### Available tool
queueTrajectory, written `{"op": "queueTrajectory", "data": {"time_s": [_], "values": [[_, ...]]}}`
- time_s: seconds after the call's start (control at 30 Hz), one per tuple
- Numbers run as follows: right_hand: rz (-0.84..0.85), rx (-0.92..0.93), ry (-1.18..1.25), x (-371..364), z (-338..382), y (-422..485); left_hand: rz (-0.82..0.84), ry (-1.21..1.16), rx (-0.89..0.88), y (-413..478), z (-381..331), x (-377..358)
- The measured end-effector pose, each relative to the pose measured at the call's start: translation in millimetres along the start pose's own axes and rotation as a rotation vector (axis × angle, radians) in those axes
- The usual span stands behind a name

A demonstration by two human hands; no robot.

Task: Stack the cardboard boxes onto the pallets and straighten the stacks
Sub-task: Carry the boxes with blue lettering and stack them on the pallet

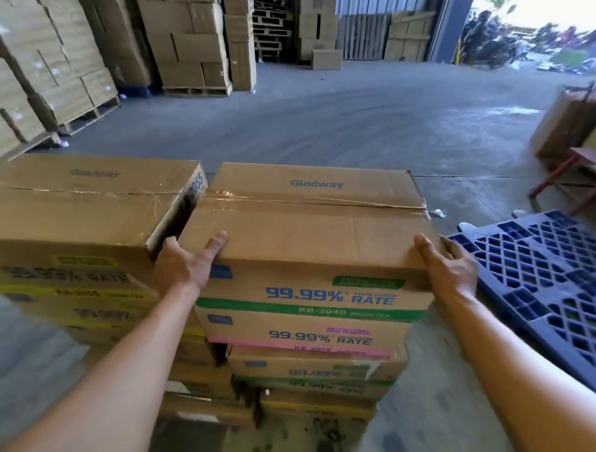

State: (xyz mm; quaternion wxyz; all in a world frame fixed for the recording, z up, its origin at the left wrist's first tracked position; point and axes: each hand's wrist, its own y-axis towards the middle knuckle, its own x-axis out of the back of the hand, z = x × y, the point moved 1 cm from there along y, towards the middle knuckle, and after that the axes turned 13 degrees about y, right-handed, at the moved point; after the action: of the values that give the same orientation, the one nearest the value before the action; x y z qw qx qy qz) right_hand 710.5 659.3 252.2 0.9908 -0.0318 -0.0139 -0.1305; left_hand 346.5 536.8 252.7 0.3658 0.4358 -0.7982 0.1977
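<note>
A taped cardboard box (pixel 310 226) printed "Glodway" lies on top of a stack of several similar boxes (pixel 302 335). My left hand (pixel 185 262) grips its near left corner, thumb on the lid and fingers down in the gap beside the neighbouring stack's top box (pixel 78 209). My right hand (pixel 448 263) clasps the near right corner, thumb on top and fingers round the side. The top box sits slightly skewed against the left stack. What the stacks stand on is hidden.
A blue plastic pallet (pixel 544 270) lies on the floor at the right. A red metal frame (pixel 578 176) stands beyond it. Tall box stacks on wooden pallets (pixel 188 40) line the left and back. Open concrete floor (pixel 345 125) stretches ahead toward the doorway.
</note>
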Motion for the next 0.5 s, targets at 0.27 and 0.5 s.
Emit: {"op": "queueTrajectory", "data": {"time_s": [0.27,0.5], "values": [[-0.018,-0.184,0.346,-3.2,-20.5,-10.9,0.186,-0.617,0.193,5.0,24.0,-7.1],[0.065,-0.315,0.287,5.2,-25.7,-8.8,0.291,-0.652,0.118,-2.4,26.5,-6.1]]}}
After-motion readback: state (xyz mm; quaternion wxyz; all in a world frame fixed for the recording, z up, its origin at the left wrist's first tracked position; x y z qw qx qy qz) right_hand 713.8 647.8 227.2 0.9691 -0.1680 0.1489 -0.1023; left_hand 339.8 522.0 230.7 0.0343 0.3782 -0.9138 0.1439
